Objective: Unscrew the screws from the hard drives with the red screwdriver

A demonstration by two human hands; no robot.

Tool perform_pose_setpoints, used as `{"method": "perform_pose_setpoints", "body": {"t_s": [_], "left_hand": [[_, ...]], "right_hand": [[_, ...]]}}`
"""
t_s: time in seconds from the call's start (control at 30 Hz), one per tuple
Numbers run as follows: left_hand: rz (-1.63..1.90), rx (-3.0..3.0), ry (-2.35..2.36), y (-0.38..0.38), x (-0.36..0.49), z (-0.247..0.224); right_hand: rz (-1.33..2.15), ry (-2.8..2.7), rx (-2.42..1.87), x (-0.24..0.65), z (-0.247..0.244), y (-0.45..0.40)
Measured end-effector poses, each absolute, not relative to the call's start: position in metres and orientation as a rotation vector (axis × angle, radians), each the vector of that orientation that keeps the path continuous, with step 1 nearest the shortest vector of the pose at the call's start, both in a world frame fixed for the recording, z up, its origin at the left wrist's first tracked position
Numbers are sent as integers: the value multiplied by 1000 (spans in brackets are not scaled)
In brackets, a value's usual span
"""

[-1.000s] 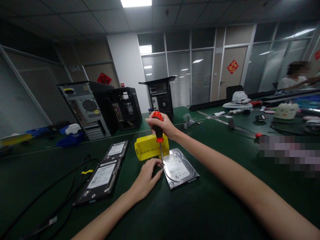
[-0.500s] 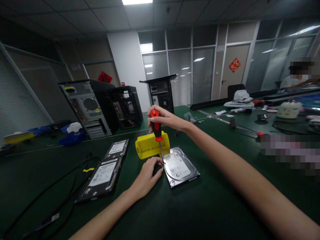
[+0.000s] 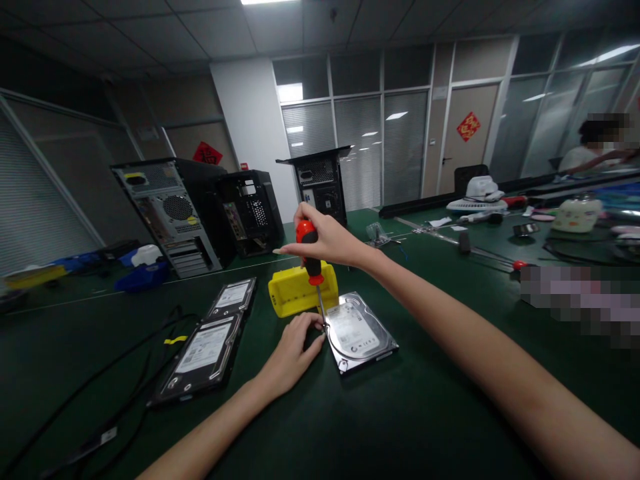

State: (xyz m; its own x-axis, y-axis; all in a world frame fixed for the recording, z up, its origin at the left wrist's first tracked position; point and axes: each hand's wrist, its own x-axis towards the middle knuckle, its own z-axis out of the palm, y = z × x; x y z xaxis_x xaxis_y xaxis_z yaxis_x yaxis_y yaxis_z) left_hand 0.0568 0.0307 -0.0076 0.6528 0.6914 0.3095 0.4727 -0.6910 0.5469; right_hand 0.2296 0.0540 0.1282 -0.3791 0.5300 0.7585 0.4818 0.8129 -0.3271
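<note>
A red-and-black screwdriver [image 3: 314, 270] stands nearly upright, its shaft tilted and its tip on the left edge of a silver hard drive [image 3: 367, 343]. My right hand [image 3: 327, 237] is closed around the handle's upper part, with the thumb stretched out to the left. My left hand [image 3: 290, 350] rests on the table, its thumb and forefinger curled at the drive's left edge beside the screwdriver tip. What lies between those fingertips is too small to make out. Just behind the drive, a yellow bin [image 3: 295, 293] sits tipped with its opening towards me.
Two more hard drives [image 3: 205, 353] lie in a row at left, beside black cables [image 3: 100, 373]. Computer cases [image 3: 175, 220] stand at the back. Another screwdriver [image 3: 519, 265], a jar [image 3: 577, 219] and a white device [image 3: 480, 197] are at right. A person [image 3: 593, 150] sits beyond.
My right thumb has swung out to the left across the screwdriver handle, and the fingers have shifted their grip. My left hand and the hard drive stay in place.
</note>
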Motion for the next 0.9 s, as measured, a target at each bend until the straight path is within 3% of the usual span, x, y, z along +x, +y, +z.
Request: {"method": "perform_pose_setpoints", "body": {"t_s": [0.4, 0.63, 0.9], "left_hand": [[693, 2461, 908, 33, 57, -9], [677, 2450, 909, 32, 57, -9], [666, 2449, 906, 33, 58, -9]], "right_hand": [[1, -2254, -803, 239, 140, 48], [-379, -2243, -1021, 244, 142, 43], [-300, -2359, -1041, 257, 146, 42]]}}
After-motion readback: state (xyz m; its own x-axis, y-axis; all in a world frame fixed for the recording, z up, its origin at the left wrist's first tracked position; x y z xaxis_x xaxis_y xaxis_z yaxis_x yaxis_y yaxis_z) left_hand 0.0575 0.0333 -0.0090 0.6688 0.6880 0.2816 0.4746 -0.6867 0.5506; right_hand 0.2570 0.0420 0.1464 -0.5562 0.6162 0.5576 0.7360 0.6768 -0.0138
